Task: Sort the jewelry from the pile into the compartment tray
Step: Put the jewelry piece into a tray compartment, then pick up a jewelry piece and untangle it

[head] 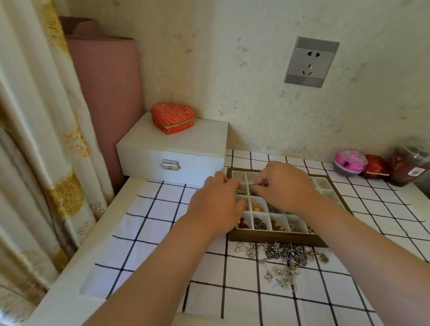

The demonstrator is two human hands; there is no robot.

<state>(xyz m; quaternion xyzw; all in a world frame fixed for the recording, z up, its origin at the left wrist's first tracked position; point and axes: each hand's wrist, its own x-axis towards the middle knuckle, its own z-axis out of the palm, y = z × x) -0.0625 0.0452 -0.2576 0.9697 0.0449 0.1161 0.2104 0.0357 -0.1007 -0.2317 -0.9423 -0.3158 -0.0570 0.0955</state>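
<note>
A wooden compartment tray (pixel 277 236) with white dividers lies on the checked cloth, and several of its cells hold small pieces. In front of it, on the cloth, sits a tangled pile of silver jewelry (pixel 284 257). Both my hands hover over the tray's far-left cells. My left hand (pixel 216 204) has its fingers curled and pinches a small thin metal piece (pixel 240 192) at its tips. My right hand (pixel 285 186) pinches another small metal piece (pixel 258 184) between thumb and fingertips. My hands hide much of the tray.
A white jewelry box (pixel 174 150) with a metal clasp stands at the back left, a red heart-shaped box (pixel 173 117) on top. A pink ball-shaped object (pixel 350 162), a red object (pixel 374 166) and a clear jar (pixel 411 165) line the back right. A curtain (pixel 23 127) hangs at left.
</note>
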